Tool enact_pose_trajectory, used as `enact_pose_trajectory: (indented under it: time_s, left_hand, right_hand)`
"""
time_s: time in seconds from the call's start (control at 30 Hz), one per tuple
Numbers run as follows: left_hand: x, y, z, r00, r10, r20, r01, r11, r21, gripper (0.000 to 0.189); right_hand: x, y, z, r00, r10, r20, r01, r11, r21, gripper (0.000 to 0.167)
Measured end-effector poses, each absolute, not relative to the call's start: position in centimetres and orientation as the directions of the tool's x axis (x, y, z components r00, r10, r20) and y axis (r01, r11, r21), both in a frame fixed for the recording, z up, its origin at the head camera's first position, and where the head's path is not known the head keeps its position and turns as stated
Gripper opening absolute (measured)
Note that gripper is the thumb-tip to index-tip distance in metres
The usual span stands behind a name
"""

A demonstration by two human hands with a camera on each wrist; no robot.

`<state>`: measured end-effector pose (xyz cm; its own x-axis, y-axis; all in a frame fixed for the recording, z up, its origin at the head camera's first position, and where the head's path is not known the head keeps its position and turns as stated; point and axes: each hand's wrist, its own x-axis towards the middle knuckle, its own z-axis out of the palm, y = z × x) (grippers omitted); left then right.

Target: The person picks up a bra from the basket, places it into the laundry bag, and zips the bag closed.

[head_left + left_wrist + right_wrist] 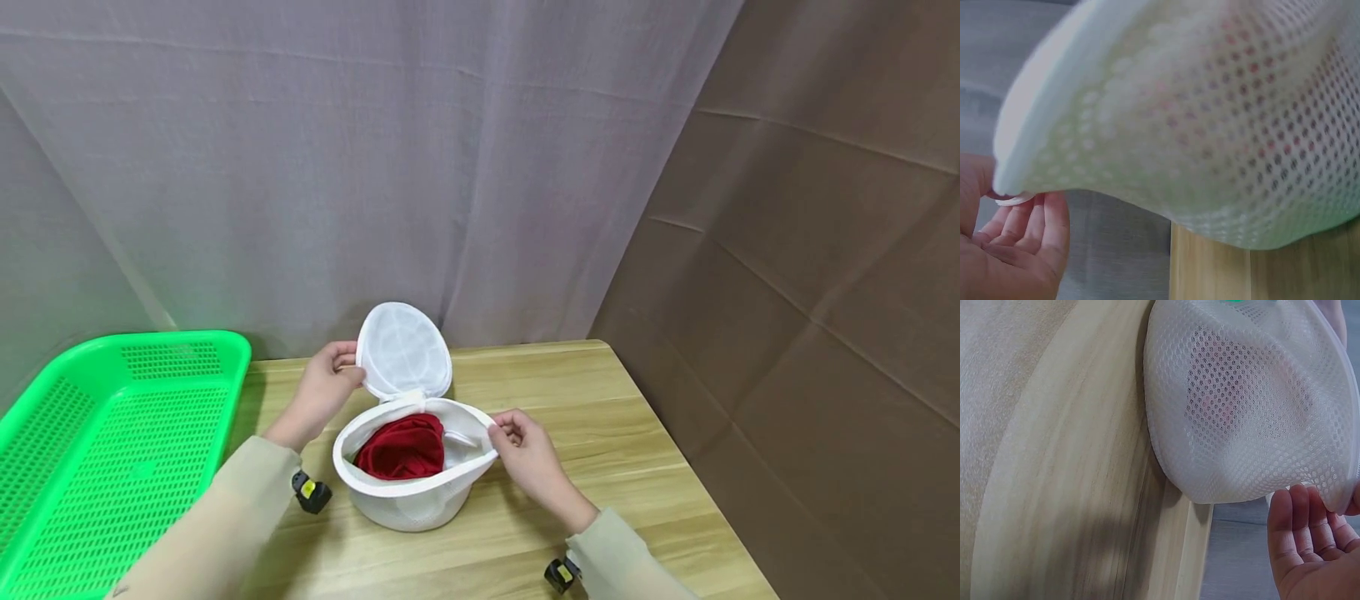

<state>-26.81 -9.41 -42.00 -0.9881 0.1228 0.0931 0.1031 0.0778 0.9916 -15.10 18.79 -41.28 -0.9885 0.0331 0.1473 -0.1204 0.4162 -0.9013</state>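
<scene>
A white mesh laundry bag (408, 508) stands on the wooden table with its round lid (405, 350) folded up at the back. Inside lies a crumpled dark red cloth item (401, 447), its kind hard to tell. With thumb and fingers, my left hand (324, 385) pinches the left edge of the lid. My right hand (528, 454) pinches the bag's rim on its right side. In the right wrist view, the mesh wall (1241, 406) lets some red show through, and the right hand (1316, 544) holds the rim's edge, partly cut off by the frame.
A large green plastic basket (240, 367) with slotted walls stands on the left, beside the left forearm. The wooden table (600, 433) reaches back to a grey curtain (337, 167). A brown covered panel (810, 292) rises along the right side.
</scene>
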Motion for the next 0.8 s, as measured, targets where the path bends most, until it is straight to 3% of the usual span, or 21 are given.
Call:
enact_pose_trajectory:
  time_s: [0.27, 0.53, 0.8]
  left_hand:
    - [-25.8, -9.4, -41.4, -0.971, 0.133, 0.201, 0.218, 0.130, 0.967, 0.043]
    - [-24.9, -9.7, -40.5, -0.945, 0.145, 0.294, 0.320, 0.209, 0.924, 0.031]
    - [-23.8, -10.1, -39.9, -0.928, 0.177, 0.327, 0.361, 0.220, 0.906, 0.023]
  right_hand:
    - [-15.1, 18.8, -41.4, -0.989, 0.035, 0.145, -0.117, 0.425, -0.898, 0.009]
    - [-15.1, 18.9, -41.5, -0.988, 0.032, 0.149, -0.120, 0.435, -0.892, 0.010]
    - [-15.1, 18.9, -41.5, -0.988, 0.026, 0.154, -0.126, 0.445, -0.887, 0.009]
